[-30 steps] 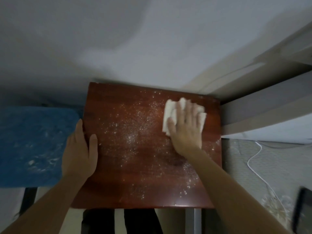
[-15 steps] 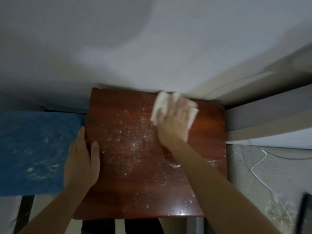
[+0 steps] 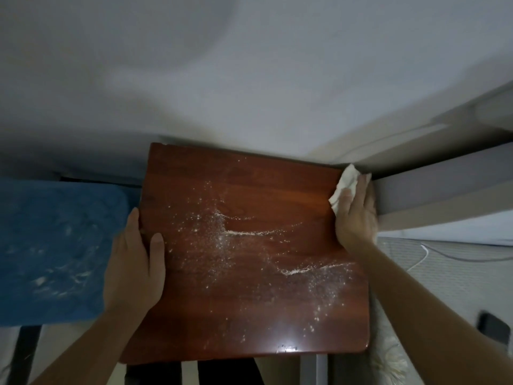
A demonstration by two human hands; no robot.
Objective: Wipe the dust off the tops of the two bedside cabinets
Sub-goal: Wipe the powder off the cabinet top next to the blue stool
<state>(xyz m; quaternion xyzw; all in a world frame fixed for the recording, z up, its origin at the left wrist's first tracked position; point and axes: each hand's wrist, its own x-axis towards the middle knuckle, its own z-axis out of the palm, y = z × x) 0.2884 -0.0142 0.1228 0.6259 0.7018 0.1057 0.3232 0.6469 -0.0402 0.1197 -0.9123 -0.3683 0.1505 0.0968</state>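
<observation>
A reddish-brown wooden cabinet top (image 3: pixel 249 315) fills the middle of the head view, its back edge against the wall. White dust lies scattered over its centre, with thin pushed-up streaks across the middle and right. My right hand (image 3: pixel 356 218) presses a folded white cloth (image 3: pixel 344 187) flat at the top's far right corner, beside the bed frame. My left hand (image 3: pixel 133 262) rests on the left edge, thumb on the wood and fingers over the side. A blue surface (image 3: pixel 50 251) with pale smears lies to the left.
A grey wall (image 3: pixel 249 79) rises behind the cabinet. The bed frame (image 3: pixel 444 187) and a patterned mattress (image 3: pixel 458 276) with a white cable (image 3: pixel 423 254) lie on the right. A dark phone-like object (image 3: pixel 492 326) rests on the mattress near the right edge.
My right hand has swept the cloth from the top's back centre across to its far right corner, leaving cleared wood and dust streaks behind. My left hand has stayed on the left edge.
</observation>
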